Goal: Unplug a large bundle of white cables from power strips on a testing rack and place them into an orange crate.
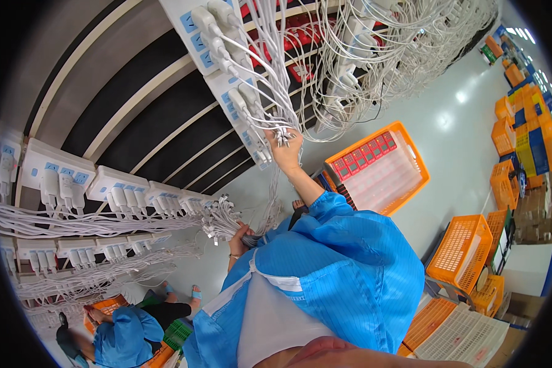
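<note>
My left hand (240, 240) is closed around a thick bundle of white charging cables (221, 219), whose plug ends fan out just beyond the fingers. Raised higher, my right hand (286, 150) grips another bunch of white cables (280, 116); small metal connector tips poke out above the fist. Those upper cables run up to white chargers (242, 101) plugged into a white power strip (216, 70) right beside that hand. Both forearms come from blue sleeves (349, 239).
An orange crate (420, 162) with a row of red boxed devices stands on the floor to the right. Tangled white cables (405, 55) hang from the rack at top. More power strips (55, 168) line the left. A co-worker in blue (129, 334) crouches lower left. Orange crates (460, 245) stack at right.
</note>
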Motion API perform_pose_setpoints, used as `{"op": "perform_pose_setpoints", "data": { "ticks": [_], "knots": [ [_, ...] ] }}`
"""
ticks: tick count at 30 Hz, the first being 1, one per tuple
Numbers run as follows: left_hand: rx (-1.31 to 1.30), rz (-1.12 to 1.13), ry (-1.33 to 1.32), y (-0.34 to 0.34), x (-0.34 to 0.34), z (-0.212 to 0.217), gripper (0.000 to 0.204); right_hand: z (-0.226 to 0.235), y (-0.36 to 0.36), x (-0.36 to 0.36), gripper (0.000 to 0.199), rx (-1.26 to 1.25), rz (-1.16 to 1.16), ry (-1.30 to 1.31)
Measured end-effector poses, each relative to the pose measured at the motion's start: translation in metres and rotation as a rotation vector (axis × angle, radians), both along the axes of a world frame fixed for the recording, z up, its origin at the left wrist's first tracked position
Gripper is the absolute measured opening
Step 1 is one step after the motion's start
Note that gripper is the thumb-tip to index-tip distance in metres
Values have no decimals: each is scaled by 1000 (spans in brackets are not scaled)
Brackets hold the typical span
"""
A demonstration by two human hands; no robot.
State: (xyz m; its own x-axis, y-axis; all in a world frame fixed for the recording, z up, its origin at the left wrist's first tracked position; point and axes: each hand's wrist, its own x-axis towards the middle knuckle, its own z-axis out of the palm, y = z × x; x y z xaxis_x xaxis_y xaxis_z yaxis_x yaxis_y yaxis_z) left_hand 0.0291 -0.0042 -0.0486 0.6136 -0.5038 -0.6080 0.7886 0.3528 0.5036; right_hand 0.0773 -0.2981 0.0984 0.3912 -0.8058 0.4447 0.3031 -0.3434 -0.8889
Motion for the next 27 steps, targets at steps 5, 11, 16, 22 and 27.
{"op": "perform_pose_setpoints", "data": {
  "ticks": [5,11,16,22,27],
  "knots": [
    [30,28,68,-2,6,1,20,-7,-4,1,9,-7,-20,22],
    [29,7,86,-2,13,-1,22,-19,-12,2,9,-55,-45,33],
    [49,16,121,-5,19,-1,22,-18,-21,0,7,-207,20,73],
    [63,-28,75,-10,27,0,18,3,-10,1,7,-380,-61,122],
    [48,-39,79,-8,33,-2,17,2,-7,5,8,-386,-119,142]
  ]
}}
